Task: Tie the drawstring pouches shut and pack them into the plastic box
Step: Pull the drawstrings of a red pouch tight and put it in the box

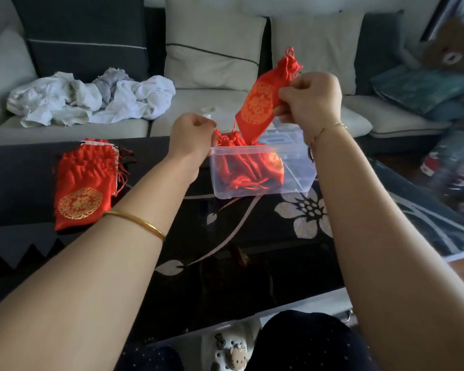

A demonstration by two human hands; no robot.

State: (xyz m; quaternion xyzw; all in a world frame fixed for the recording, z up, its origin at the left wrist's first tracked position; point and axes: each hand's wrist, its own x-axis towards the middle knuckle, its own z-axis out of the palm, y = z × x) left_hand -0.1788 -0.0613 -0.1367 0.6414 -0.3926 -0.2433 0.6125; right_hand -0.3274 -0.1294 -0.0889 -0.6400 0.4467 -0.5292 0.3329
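Satin filled the head view, red and glossy. My right hand [310, 100] was raised above the plastic box [292, 187], thumb and fingers pinched on the side of one red pouch [260, 103] just below its neck. That pouch hung tilted, with its gathered top up and to the right and its bottom corner dipping into the box's open top. A round gold emblem was printed on its face. Its neck was bunched tight, with red cord ends sticking out above.

My left hand [193, 137] sat lower, at the box's far left corner, knuckles towards me and fingers curled. I could not tell whether it gripped the rim, a cord or nothing. The two hands were apart, with the held pouch between them.

The box was clear and stood on the dark bench [252, 236], which had white flower patterns. A heap of packed pouches [239, 170] filled its left part. What looked like its lid [276, 139] lay just behind it.

Further left on the bench lay a flat stack of pouches [78, 183], necks away from me, the top one showing the same gold emblem. Behind the bench stood a sofa [212, 103] carrying a pile of white laundry [91, 100].
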